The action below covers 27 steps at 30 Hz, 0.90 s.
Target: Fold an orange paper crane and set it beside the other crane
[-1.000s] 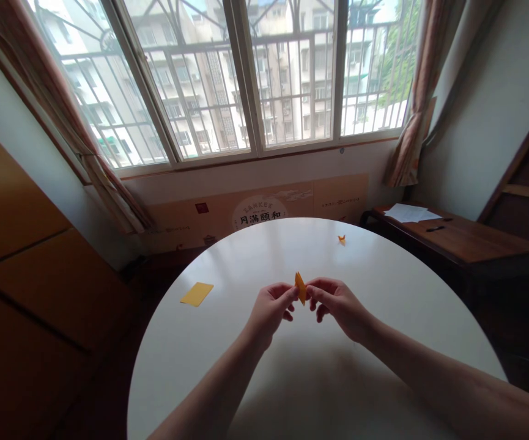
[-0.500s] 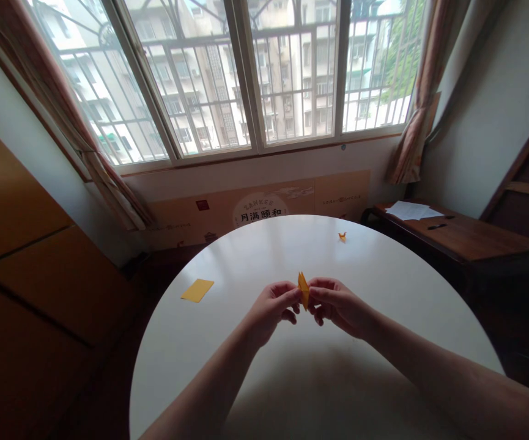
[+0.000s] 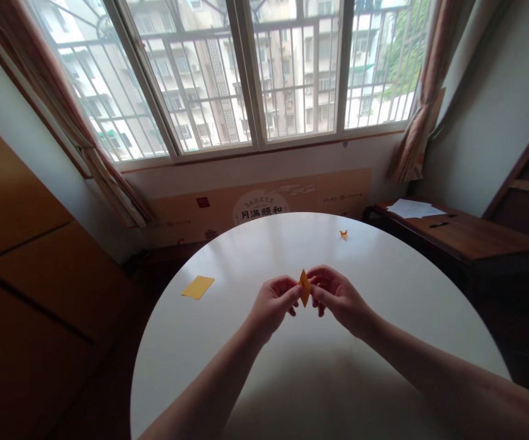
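Apparently partway: left hand (image 3: 279,299) and right hand (image 3: 336,292), each nearly closed, pinch diamond-shaped folded paper (image 3: 305,289) above the table (image 3: 172,357); small figure (image 3: 344,234) looks finished, yellow paper (image 3: 198,287) lies flat, seemingly unworked.

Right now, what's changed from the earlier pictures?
The folded orange paper has shifted slightly right, and its top, which showed two tips, now shows one. The left hand and right hand stay at it; no release shows. The yellow paper and small folded bird stayed put on the table.
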Available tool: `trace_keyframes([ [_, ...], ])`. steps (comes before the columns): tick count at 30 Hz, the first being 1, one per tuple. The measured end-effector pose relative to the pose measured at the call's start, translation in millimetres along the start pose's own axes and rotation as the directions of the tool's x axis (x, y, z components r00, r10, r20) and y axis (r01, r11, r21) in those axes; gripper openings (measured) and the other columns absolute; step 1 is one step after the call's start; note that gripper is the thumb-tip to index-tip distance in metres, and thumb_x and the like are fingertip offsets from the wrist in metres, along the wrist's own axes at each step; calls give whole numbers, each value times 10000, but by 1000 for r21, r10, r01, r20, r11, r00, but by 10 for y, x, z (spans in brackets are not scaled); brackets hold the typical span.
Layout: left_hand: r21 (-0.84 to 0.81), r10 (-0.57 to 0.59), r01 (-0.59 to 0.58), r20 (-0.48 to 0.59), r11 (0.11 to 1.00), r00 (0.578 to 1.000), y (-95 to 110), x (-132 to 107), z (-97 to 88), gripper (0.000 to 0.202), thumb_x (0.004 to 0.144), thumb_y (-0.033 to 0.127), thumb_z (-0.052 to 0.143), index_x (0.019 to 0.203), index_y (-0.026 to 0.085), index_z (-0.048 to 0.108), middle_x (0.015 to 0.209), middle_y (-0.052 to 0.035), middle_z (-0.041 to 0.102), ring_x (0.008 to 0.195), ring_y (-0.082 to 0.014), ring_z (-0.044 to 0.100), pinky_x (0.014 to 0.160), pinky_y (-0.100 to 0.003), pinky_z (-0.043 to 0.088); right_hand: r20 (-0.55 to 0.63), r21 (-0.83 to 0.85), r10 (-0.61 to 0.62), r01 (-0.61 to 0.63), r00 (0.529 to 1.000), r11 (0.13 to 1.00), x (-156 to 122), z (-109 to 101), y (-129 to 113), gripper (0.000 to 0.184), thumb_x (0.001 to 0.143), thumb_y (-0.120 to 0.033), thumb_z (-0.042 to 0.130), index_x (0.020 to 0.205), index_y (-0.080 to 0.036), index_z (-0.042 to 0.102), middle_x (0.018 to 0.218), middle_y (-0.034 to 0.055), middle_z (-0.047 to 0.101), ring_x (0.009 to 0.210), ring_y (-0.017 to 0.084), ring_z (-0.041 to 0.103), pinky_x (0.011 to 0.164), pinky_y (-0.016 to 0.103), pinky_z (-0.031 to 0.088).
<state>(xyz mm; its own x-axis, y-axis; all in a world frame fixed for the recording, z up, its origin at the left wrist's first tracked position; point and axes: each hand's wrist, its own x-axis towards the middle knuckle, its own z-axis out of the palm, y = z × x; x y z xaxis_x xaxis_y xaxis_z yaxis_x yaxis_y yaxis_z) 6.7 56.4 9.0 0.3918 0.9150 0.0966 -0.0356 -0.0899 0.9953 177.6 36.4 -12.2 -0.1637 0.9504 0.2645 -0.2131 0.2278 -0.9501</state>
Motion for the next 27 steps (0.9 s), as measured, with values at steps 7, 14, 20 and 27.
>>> trace_keyframes([
  [7, 54, 34, -32, -40, 998, 999, -3, -7, 18, 362, 752, 482, 735, 734, 125, 679, 580, -7, 582, 523, -103, 512, 464, -198, 441, -40, -97, -71, 67, 997, 993, -7, 5, 15, 111, 805, -263, 681, 859, -211, 599, 730, -8, 609, 594, 138, 591, 448, 230, 487],
  [14, 42, 10, -8, -50, 999, 999, 1, -14, 10, 396, 737, 511, 747, 735, 126, 656, 582, 5, 564, 503, -94, 502, 417, -183, 438, -23, -124, -77, 74, 997, 990, -11, 2, -9, 146, 812, -291, 686, 902, -176, 697, 720, 32, 675, 606, 152, 611, 453, 240, 509],
  [20, 2, -6, 7, -54, 1000, 999, 8, -13, 6, 379, 719, 473, 784, 797, 116, 683, 618, -6, 590, 526, -98, 523, 396, -168, 441, -30, -114, -103, 99, 994, 988, -12, -7, -1, 183, 804, -318, 721, 910, -169, 735, 691, 34, 679, 606, 154, 619, 447, 233, 520],
  [27, -54, -15, 13, -29, 998, 999, 52, -20, 15, 374, 685, 456, 812, 766, 108, 703, 596, -7, 587, 518, -89, 513, 398, -158, 439, -14, -81, -123, 121, 992, 989, -20, -24, 6, 157, 791, -303, 771, 904, -195, 756, 711, 25, 689, 613, 138, 619, 450, 207, 525],
])
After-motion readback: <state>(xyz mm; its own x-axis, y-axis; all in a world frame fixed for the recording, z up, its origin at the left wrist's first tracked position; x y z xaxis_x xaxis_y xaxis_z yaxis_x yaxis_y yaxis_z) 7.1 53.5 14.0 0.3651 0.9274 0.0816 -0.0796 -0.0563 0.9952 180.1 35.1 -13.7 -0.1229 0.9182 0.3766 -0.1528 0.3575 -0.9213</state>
